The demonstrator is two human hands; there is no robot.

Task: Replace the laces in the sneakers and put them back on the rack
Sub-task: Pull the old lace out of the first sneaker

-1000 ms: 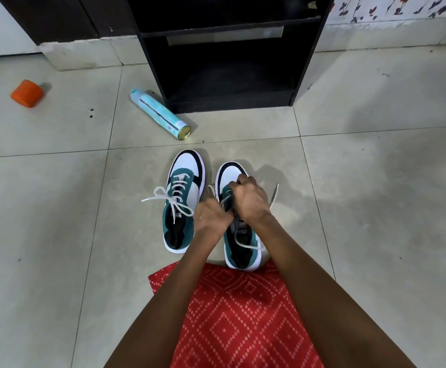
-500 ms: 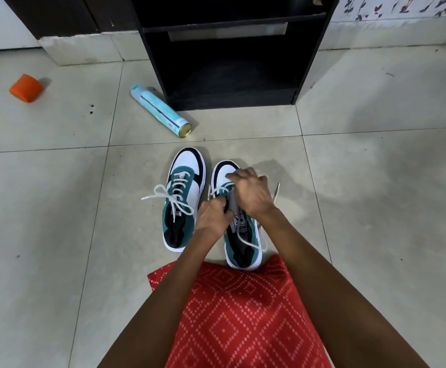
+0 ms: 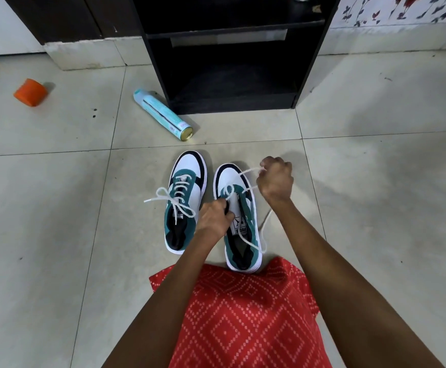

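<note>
The half-laced sneaker [image 3: 232, 179], teal, white and black, stands on the tiled floor [image 3: 57, 208] with its toe towards the black rack [image 3: 232, 62], its heel touching a red patterned cloth [image 3: 243, 314]. Its white lace [image 3: 247, 173] runs taut from the lower eyelets up to the right hand [image 3: 276, 180], whose curled fingers pinch it above the toe; a loose length trails over the collar and onto the floor. The left hand [image 3: 213, 220] has its fingers curled round the sneaker's upper beside the tongue. Just beside it on the left stands the tied sneaker [image 3: 187, 187], its bow done. A teal spray can [image 3: 162, 114] lies near the rack's foot, and an orange cap [image 3: 30, 92] well apart to the left
</note>
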